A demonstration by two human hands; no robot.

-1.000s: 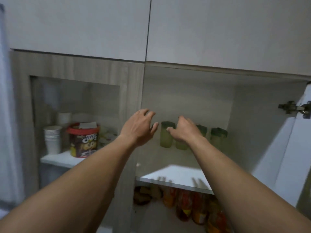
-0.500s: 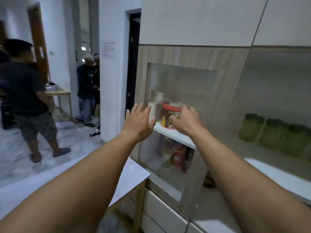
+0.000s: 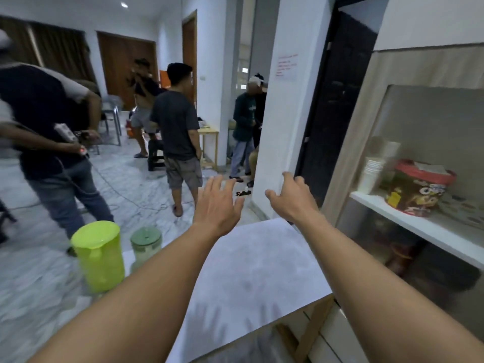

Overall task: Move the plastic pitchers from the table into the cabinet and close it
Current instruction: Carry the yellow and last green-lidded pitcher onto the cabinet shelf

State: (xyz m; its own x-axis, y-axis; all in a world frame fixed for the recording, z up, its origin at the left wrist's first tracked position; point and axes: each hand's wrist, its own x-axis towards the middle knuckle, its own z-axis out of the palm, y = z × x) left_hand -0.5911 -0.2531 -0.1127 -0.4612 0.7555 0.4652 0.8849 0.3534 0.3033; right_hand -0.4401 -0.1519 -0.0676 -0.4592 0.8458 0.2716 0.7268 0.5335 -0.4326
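The view has swung left since a moment ago, away from the cabinet and over the surface, bringing two pitchers into sight at its far left end. Both arms reach forward above the bare white top, apparently on the way back for the next load. The lime pitcher stands upright at the left edge; the smaller pale-green pitcher stands just beside it, partly behind the left forearm. The cabinet at right shows a shelf with paper cups and a red-lidded tub. The left hand is spread flat, fingers released and holding nothing. The right hand curls loosely, also empty. Several people stand beyond.
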